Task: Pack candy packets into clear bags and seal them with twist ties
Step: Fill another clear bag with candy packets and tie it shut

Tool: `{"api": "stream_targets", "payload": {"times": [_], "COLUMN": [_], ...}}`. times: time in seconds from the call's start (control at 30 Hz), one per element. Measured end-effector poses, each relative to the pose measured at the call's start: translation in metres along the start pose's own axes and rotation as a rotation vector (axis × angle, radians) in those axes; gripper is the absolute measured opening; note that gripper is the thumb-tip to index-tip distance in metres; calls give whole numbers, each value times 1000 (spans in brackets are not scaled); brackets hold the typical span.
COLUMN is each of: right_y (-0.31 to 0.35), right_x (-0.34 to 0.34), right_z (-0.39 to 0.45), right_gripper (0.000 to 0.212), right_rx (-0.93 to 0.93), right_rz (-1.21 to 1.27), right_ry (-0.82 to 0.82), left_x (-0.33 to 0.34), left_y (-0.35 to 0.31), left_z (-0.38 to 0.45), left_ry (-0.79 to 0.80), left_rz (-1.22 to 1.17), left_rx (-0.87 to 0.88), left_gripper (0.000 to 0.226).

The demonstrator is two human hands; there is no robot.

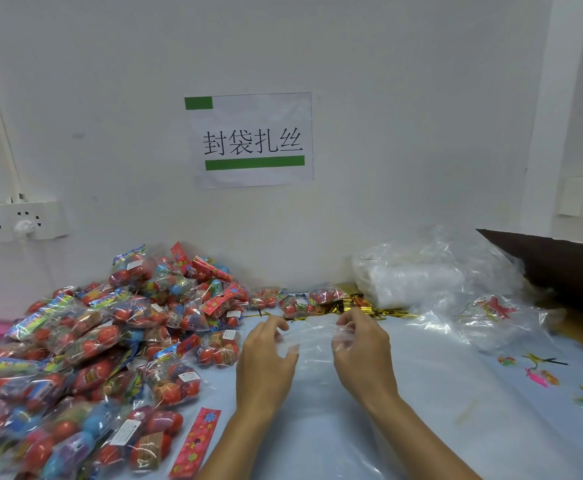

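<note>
White wall (387, 98) with paper sign (252, 140)

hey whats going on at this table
A person is packing candy. Both hands, the left hand and right hand, pinch an empty clear bag by its top edge above the blue table, apparently opening it. A big pile of candy packets lies to the left. Gold twist ties and a stack of spare bags sit by the wall. Nothing is in the bag yet.
</note>
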State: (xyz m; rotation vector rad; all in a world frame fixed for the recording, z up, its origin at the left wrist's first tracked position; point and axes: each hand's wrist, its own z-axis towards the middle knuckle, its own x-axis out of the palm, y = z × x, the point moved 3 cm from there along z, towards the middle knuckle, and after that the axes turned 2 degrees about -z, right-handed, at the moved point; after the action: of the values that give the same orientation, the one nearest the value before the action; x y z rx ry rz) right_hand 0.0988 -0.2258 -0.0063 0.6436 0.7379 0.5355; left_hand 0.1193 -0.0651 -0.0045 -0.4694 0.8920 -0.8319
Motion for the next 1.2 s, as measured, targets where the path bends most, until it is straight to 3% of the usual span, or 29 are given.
{"api": "stream_targets", "payload": {"times": [0.23,0.3,0.4,0.5,0.73,0.97,1.2], "right_y": [1,-1,1,2,-5,2,3], "right_x": [1,-3,-8,-9,-7,0,-6], "right_z": [-3,-1,1,1,4,-1,-1], "right_gripper": [42,39,35,33,36,33,37], "right_rx": [19,56,71,52,77,28,59], "right_rz": [-121,-163,-233,-231,-22,-109,-202], "right_ry": [26,-3,-29,-67,29,29,-86], "left_x": [3,0,-9,-12,-5,-4,-11], "left_y": [-3,-3,-4,-7,-2,-5,-7], "left_z": [-2,-1,-1,-1,0,-2,-2], "left_ry": [142,67,-126,-178,-4,-25,-243], "left_rz": [186,262,234,181,23,201,255], "left_rx": [19,-1,-57,-53,5,-16,-69], "left_gripper": [28,18,26,34,48,16,14]}}
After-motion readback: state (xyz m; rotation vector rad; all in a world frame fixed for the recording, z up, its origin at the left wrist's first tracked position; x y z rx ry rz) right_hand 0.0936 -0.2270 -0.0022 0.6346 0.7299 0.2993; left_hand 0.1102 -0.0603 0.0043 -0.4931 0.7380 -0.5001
